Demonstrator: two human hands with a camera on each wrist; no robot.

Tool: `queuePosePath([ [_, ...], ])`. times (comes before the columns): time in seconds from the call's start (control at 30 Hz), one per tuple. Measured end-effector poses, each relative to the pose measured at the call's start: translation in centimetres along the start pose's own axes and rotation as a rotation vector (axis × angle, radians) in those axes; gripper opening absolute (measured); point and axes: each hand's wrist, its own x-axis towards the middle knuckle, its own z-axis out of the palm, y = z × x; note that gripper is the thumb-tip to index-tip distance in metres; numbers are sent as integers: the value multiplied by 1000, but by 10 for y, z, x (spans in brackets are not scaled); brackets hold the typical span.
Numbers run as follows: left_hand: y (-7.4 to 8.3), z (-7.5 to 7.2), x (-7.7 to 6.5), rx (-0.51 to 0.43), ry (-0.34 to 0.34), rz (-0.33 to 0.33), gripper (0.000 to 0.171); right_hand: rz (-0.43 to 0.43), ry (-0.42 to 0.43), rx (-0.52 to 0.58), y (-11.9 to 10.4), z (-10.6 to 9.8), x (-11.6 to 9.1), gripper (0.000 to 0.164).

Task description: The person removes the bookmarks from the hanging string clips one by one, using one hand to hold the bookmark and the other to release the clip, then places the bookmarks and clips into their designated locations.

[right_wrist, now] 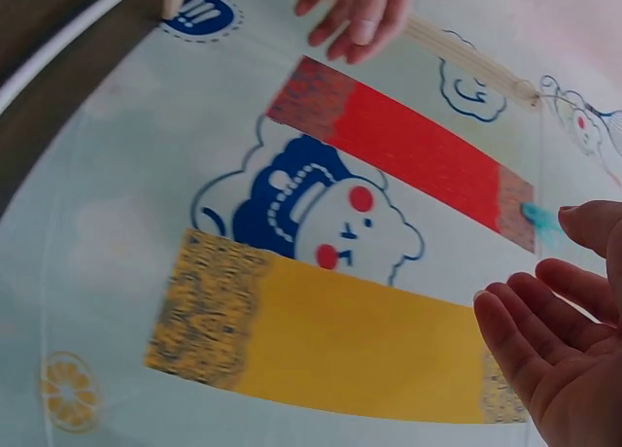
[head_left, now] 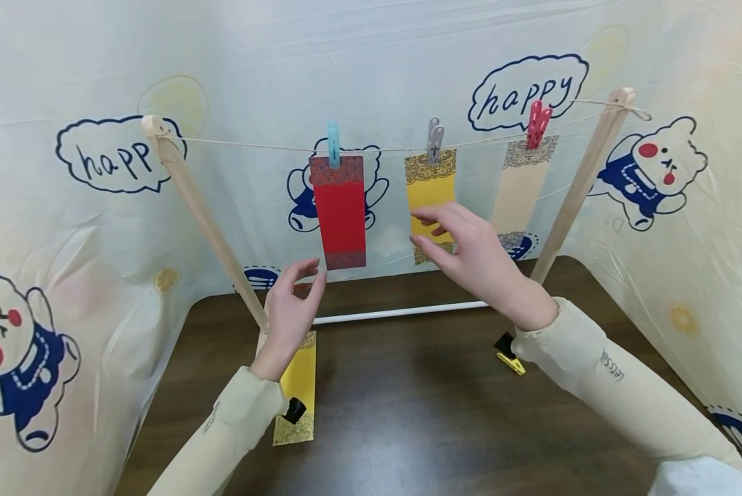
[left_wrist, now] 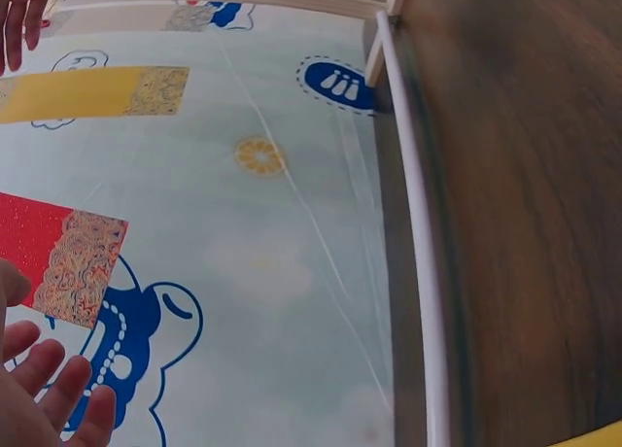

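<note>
A red card [head_left: 344, 217] with patterned ends hangs from the string by a light blue clothespin [head_left: 333, 145]. To its right a yellow card [head_left: 417, 196] hangs from a grey clothespin [head_left: 435, 141]. Farther right, a beige card [head_left: 519, 186] is held by a red clothespin [head_left: 538, 125]. My left hand [head_left: 290, 306] is raised just below and left of the red card's bottom edge, thumb and fingers apart, with nothing in it. In front of the yellow card my right hand [head_left: 479, 258] hovers, fingers spread from the thumb, holding nothing and covering part of the card.
The string [head_left: 240, 143] runs between two wooden posts [head_left: 206, 220], with a white rod [head_left: 402, 311] low between them. Another yellow card [head_left: 299, 375] lies on the dark table [head_left: 408, 413], partly under my left arm. A yellow clothespin [head_left: 510, 363] lies by my right sleeve.
</note>
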Motion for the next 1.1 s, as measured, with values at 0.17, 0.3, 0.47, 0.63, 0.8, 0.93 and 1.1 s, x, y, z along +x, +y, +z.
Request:
queuePosePath([
  [0.17, 4, 3, 6, -40, 1, -48, 38, -41, 28, -7, -6, -6, 13, 38],
  [0.3, 7, 8, 13, -84, 14, -60, 37, -70, 48, 1, -11, -8, 23, 39],
  [0.47, 10, 12, 19, -140, 12, -66, 37, -92, 74, 27, -14, -10, 36, 39],
  [0.63, 13, 12, 25, -190, 8, -70, 37, -92, 85, 26, -18, -12, 53, 39],
  [0.8, 16, 11, 29, -250, -6, -76, 35, -41, 51, 2, -26, -12, 67, 39],
  [0.93, 16, 13, 31, -280, -6, -90, 33, -30, 27, -10, -33, -11, 77, 40],
  [1.1, 18, 13, 32, -302, 1, -105, 33, -57, 14, -3, -38, -10, 89, 40],
])
